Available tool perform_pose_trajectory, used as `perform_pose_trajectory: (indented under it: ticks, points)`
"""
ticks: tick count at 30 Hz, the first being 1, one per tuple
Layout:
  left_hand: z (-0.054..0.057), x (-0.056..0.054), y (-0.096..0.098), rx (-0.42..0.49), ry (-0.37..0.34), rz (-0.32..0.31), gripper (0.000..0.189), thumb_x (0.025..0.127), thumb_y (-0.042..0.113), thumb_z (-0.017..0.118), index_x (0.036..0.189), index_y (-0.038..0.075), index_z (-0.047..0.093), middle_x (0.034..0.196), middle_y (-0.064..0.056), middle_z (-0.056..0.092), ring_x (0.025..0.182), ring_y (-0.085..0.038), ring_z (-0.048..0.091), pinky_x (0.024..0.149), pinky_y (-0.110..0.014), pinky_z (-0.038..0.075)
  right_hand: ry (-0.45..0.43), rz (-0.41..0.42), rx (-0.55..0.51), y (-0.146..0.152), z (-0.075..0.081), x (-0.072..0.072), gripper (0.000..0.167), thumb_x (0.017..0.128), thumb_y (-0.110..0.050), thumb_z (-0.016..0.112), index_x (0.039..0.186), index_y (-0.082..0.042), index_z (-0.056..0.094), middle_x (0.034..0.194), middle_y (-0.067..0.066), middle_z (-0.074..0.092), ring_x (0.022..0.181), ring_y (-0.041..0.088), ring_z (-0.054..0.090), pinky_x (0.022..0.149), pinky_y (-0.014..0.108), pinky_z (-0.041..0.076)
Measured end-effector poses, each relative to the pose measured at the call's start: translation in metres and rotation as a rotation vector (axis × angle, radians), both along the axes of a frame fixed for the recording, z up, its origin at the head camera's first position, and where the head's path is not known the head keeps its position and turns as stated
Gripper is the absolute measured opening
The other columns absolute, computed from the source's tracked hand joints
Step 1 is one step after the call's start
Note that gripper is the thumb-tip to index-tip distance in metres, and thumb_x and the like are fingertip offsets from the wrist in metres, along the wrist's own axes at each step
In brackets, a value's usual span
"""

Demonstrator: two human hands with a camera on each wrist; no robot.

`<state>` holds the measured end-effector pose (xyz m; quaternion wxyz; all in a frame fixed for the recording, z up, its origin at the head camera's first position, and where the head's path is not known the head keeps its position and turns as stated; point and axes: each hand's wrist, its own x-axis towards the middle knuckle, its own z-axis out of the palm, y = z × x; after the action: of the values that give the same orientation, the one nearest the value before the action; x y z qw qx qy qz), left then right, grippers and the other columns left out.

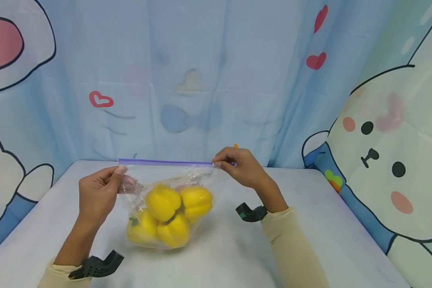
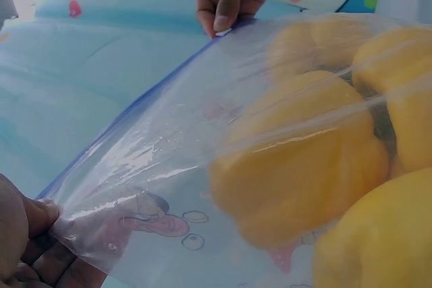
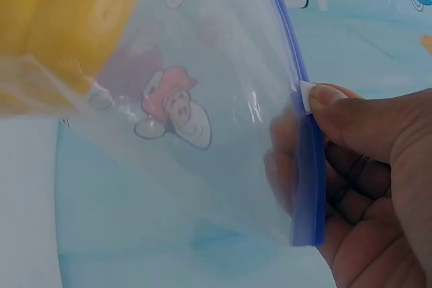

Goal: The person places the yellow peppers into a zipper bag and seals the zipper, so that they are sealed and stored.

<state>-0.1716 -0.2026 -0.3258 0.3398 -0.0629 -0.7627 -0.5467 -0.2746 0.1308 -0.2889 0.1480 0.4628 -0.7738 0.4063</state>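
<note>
A clear zip bag [image 1: 167,174] with printed cartoon figures holds several yellow bell peppers [image 1: 163,203]. Along its top edge runs a blue-purple zip strip [image 1: 165,161], stretched nearly level between both hands. The left hand [image 1: 98,194] pinches the bag's upper left corner between thumb and fingers, wrinkling the plastic there. At the other end, the right hand [image 1: 244,169] pinches a small white slider [image 3: 306,97] on the strip, near its right end. Some right fingers lie behind the plastic in the right wrist view. The peppers bunch together low in the bag, over the table.
The white table [image 1: 216,264] extends around the bag. Behind it hangs a light blue curtain [image 1: 187,48] with hearts and cartoon animals. Black wrist devices [image 1: 97,266] are strapped at both sleeve cuffs.
</note>
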Motion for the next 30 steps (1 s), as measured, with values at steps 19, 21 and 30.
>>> perform_pose_trajectory:
  ticks: [19, 21, 30]
  points:
    - [0.005, 0.002, -0.006, -0.010, -0.111, 0.079, 0.028, 0.095, 0.019, 0.062, 0.108, -0.004, 0.072, 0.078, -0.010, 0.073, 0.064, -0.004, 0.063, 0.064, -0.014, 0.053, -0.024, -0.098, 0.000, 0.027, -0.001, 0.002, 0.018, 0.087, 0.010, 0.063, 0.099, 0.000, 0.072, 0.095, 0.007, 0.068, 0.097, 0.025, 0.064, 0.088, 0.024, 0.051]
    - [0.004, 0.003, -0.006, -0.012, -0.117, 0.069, 0.029, 0.095, 0.020, 0.062, 0.109, -0.004, 0.072, 0.078, -0.010, 0.073, 0.065, -0.004, 0.064, 0.065, -0.014, 0.053, -0.018, -0.090, -0.015, 0.028, -0.001, 0.003, 0.019, 0.087, 0.012, 0.062, 0.098, 0.000, 0.071, 0.094, 0.007, 0.068, 0.102, 0.026, 0.063, 0.089, 0.023, 0.050]
    - [-0.009, 0.000, -0.002, -0.041, -0.137, 0.086, 0.034, 0.097, 0.028, 0.059, 0.114, 0.001, 0.070, 0.085, -0.010, 0.073, 0.072, -0.004, 0.062, 0.063, -0.012, 0.049, -0.033, -0.157, -0.024, 0.028, -0.003, 0.007, 0.013, 0.088, 0.007, 0.064, 0.095, -0.002, 0.071, 0.094, 0.005, 0.069, 0.083, 0.017, 0.062, 0.080, 0.025, 0.054]
